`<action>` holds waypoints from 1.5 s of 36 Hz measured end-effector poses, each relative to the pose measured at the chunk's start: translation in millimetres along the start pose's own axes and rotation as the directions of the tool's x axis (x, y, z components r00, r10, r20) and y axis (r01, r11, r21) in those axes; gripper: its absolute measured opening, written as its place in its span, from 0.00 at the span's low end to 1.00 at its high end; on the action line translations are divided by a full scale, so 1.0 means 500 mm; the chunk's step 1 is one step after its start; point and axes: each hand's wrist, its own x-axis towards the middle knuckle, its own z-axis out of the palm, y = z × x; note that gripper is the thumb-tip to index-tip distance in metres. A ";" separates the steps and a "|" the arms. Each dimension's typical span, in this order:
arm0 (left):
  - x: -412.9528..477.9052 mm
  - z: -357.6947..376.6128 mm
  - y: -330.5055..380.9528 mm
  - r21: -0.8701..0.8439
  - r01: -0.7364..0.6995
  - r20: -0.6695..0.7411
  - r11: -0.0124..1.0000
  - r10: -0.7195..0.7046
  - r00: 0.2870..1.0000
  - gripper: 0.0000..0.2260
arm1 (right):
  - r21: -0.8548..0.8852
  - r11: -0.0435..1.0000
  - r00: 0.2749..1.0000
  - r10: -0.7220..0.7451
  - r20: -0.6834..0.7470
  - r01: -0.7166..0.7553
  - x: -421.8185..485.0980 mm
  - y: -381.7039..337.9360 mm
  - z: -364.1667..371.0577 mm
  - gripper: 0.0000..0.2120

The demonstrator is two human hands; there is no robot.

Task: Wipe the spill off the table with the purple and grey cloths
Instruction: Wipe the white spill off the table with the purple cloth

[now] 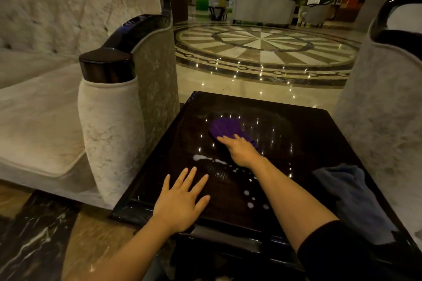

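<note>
Dark glossy wood forms the desk, which is sitting between a pale sofa on the left and a pale armchair on the right.

Purple cloth is lying toward the far middle of the desk. Right hand is resting flat on the cloth's near edge, fingers extended and pressing down; its grip is not closed around the cloth, palm down on it.

Left hand is lying flat on the near left part of the desk, fingers spread, grip open and holding nothing.

Spill: white liquid is showing as a streak just left of the right wrist, between the two hands, with separate droplets trailing toward the near edge beside the right forearm. The spill is apart from the purple cloth.

Grey cloth is lying bunched along the right edge of the desk, untouched, well apart from both hands.

Ceiling lights are reflecting as bright points on the desk surface.
</note>
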 end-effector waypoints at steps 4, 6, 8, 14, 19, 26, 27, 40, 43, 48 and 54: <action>0.001 0.000 -0.001 -0.001 -0.005 -0.002 1.000 0.005 1.000 0.25 | 0.041 0.995 0.995 -0.090 0.039 0.088 0.015 -0.045 0.005 0.26; 0.002 0.000 -0.001 0.000 -0.003 0.002 1.000 0.003 1.000 0.25 | 0.065 0.990 0.990 -0.129 0.063 0.125 0.018 -0.059 0.007 0.25; 0.002 0.000 0.000 -0.003 0.001 0.006 1.000 -0.001 1.000 0.25 | 0.093 0.985 0.984 -0.152 0.097 0.143 0.021 -0.070 0.007 0.23; 0.001 -0.009 -0.002 -0.035 -0.001 0.048 0.999 0.003 0.999 0.25 | 0.173 0.984 0.979 -0.078 0.191 0.044 0.036 -0.099 -0.026 0.22; -0.002 -0.019 -0.010 -0.150 0.005 0.068 0.989 0.005 0.998 0.24 | 0.121 0.992 1.000 0.021 0.004 -0.021 0.060 -0.122 -0.016 0.23; -0.020 -0.022 -0.080 -0.167 0.177 -0.028 0.970 -0.184 0.983 0.25 | 0.008 0.992 0.992 0.125 -0.031 -0.125 0.093 -0.119 0.013 0.23; -0.023 -0.021 -0.091 -0.169 0.202 -0.037 0.965 -0.211 0.977 0.26 | -0.003 0.993 0.993 0.118 -0.031 -0.118 0.097 -0.117 0.014 0.23; -0.024 -0.005 -0.110 -0.090 0.214 -0.089 0.973 -0.222 0.971 0.29 | -0.030 0.989 0.986 -0.141 0.094 0.144 0.109 -0.125 0.012 0.20; -0.025 -0.004 -0.109 -0.081 0.213 -0.085 0.974 -0.220 0.972 0.29 | -0.037 0.978 0.977 -0.201 0.076 0.204 0.089 -0.119 0.019 0.19; -0.025 -0.005 -0.109 -0.083 0.214 -0.084 0.973 -0.220 0.972 0.29 | -0.001 0.970 0.967 -0.243 0.072 0.243 0.057 -0.101 0.027 0.18; -0.029 -0.009 -0.105 -0.091 0.214 -0.092 0.973 -0.222 0.971 0.29 | -0.079 0.959 0.956 -0.259 0.135 0.271 0.004 -0.079 0.016 0.18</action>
